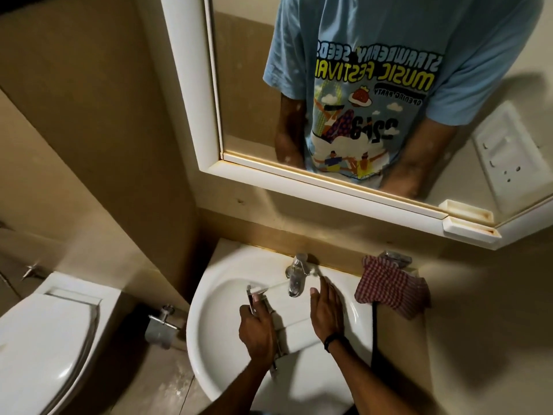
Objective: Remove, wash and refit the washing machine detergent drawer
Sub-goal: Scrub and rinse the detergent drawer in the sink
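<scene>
Detergent drawer (294, 316): left hand (257, 327) has its grip curled round the left end, right hand (324, 310) lies flat against the right side (fingers straight). It's in the sink (209, 324) just under the tap (296, 278), checked cloth (389, 289) beside.

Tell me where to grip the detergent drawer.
Grip the detergent drawer by its long side edges, from left and right: it lies lengthwise in the sink, far end under the tap. The left hand grips one edge; the right hand rests flat on the other.
</scene>
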